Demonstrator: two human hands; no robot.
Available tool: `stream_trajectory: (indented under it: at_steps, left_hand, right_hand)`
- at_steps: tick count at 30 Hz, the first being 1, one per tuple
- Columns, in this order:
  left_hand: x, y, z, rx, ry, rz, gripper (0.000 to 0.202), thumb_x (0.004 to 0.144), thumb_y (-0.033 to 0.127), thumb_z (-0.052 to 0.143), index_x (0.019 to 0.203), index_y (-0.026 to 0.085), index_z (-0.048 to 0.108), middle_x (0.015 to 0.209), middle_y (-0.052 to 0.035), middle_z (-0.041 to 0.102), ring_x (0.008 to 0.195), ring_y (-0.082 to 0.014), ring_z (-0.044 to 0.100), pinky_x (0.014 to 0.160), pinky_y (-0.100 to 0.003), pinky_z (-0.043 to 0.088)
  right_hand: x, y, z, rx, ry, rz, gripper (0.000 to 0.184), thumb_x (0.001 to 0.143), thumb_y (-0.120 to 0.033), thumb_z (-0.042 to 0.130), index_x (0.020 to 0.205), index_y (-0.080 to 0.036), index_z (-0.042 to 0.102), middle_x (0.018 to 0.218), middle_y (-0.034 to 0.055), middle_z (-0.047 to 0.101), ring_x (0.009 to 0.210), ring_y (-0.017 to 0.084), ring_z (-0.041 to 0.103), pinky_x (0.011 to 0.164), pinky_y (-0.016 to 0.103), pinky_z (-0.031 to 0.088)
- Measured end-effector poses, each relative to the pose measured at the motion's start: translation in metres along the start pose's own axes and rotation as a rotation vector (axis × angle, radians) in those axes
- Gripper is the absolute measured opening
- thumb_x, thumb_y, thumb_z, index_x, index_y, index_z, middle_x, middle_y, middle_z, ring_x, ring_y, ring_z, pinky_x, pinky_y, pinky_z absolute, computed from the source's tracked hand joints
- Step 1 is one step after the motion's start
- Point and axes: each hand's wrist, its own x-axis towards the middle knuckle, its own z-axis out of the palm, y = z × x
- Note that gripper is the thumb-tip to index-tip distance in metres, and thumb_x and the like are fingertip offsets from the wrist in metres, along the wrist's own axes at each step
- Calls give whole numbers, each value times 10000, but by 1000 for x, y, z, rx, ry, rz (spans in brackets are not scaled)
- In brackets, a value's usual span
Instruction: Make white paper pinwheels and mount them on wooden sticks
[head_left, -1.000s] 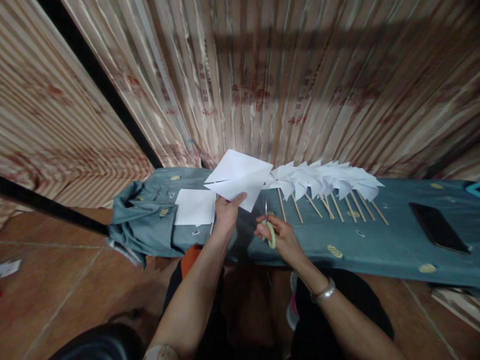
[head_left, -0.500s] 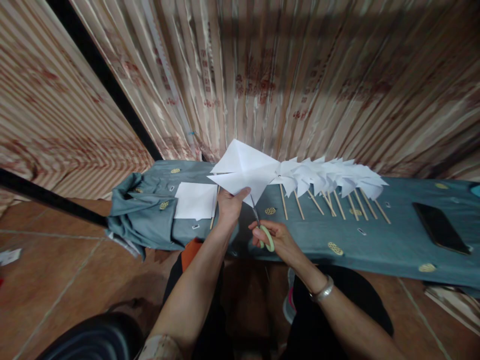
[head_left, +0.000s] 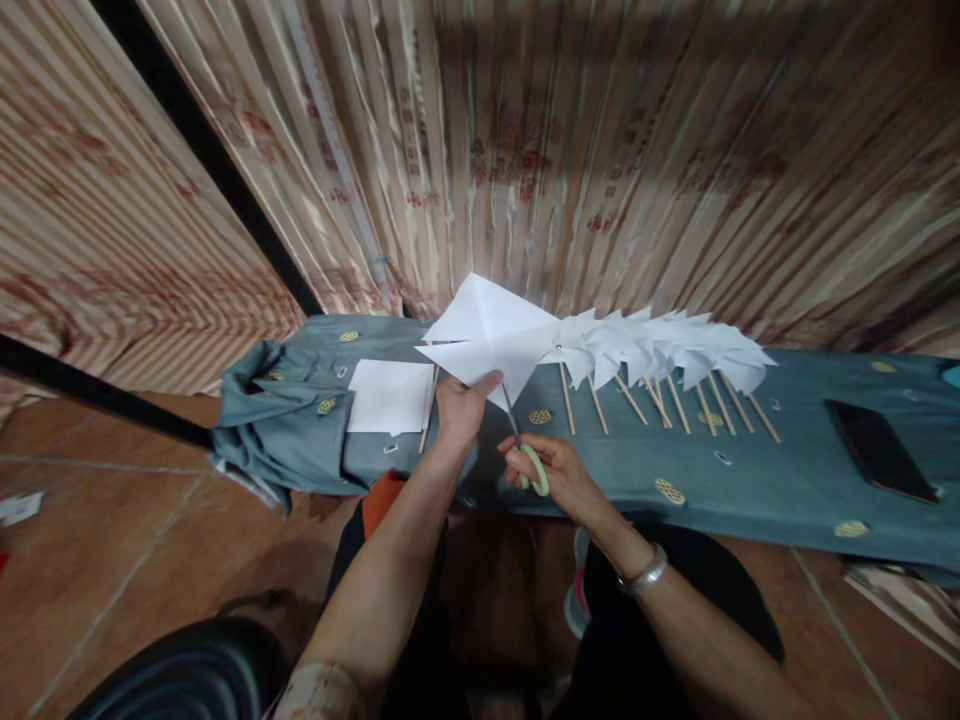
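My left hand point(head_left: 461, 405) pinches a creased square of white paper point(head_left: 491, 325) near its lower edge, thumb on top. A slit runs inward from the sheet's left corner. My right hand point(head_left: 551, 468) has its fingers in the light green handles of a pair of scissors point(head_left: 534, 470). The blades meet the paper's lower corner, just right of my left thumb. To the right lies a row of overlapping white paper pinwheels point(head_left: 652, 350) on thin wooden sticks. A stack of white paper squares point(head_left: 390, 397) lies left of my left hand, with a wooden stick point(head_left: 430, 410) beside it.
A grey-green patterned cloth point(head_left: 600, 480) covers the long table, bunched at its left end. A black phone point(head_left: 879, 450) lies at the right. Pleated curtains point(head_left: 525, 150) hang behind, and a black stool point(head_left: 187, 675) stands at lower left.
The view has shifted slightly. Both hands keep nearly the same place, with the scissor blades still at the paper's lower corner.
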Motion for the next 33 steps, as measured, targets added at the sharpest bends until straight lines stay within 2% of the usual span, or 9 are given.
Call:
stream_trajectory:
  at_steps: [10, 19, 26, 33]
  left_hand:
    - [-1, 2, 1, -21, 5, 4, 240, 577, 247, 789, 784, 138, 736, 782, -42, 744, 722, -185, 655, 760, -319, 491]
    - [-1, 1, 0, -12, -6, -4, 206, 574, 241, 787, 745, 141, 732, 753, -31, 735, 676, -172, 638, 714, -302, 487]
    - [1, -1, 0, -6, 6, -3, 215, 564, 249, 790, 737, 138, 727, 761, -35, 735, 691, -177, 645, 719, -301, 490]
    - [2, -3, 0, -38, 2, -13, 261, 567, 249, 795, 797, 140, 739, 793, -43, 744, 709, -180, 655, 749, -314, 495]
  right_hand:
    - [-1, -1, 1, -9, -2, 9, 461, 689, -609, 720, 818, -170, 666, 576, -16, 620, 519, 100, 525, 507, 223, 393]
    - [1, 0, 1, 2, 1, -4, 439, 693, -587, 729, 821, -171, 668, 569, -19, 617, 512, 96, 521, 506, 220, 395]
    - [1, -1, 2, 9, 23, 12, 450, 651, -586, 758, 809, -173, 672, 553, -26, 604, 500, 92, 505, 490, 220, 381]
    - [2, 4, 1, 14, 21, -3, 424, 673, -563, 754, 835, -178, 683, 561, -29, 609, 512, 92, 516, 506, 224, 393]
